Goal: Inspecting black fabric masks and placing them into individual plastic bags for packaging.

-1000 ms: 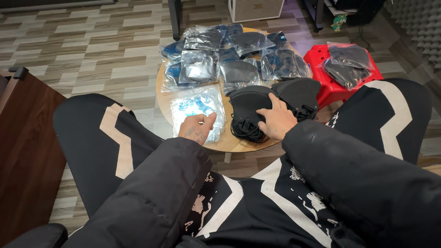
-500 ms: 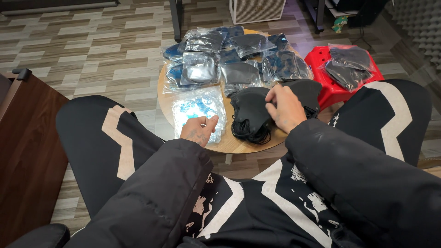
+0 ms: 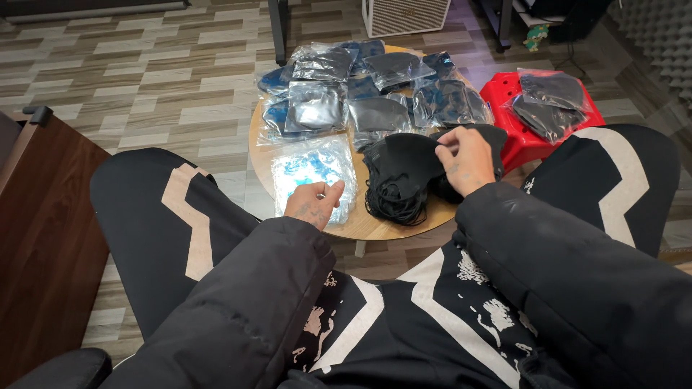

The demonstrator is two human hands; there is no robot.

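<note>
My right hand pinches the top black face mask off a loose pile of black masks on a small round wooden table. My left hand rests at the near edge of a stack of clear empty plastic bags, fingers loosely curled, holding nothing. Behind these lie several bagged black masks covering the far half of the table.
A red plastic stool at the right carries more bagged masks. My knees in black trousers flank the table. A dark wooden cabinet stands at the left, a white box on the floor beyond.
My right hand has risen from lying flat on the mask pile and moved right, lifting the edge of one mask. My left hand has stayed by the plastic bags.
</note>
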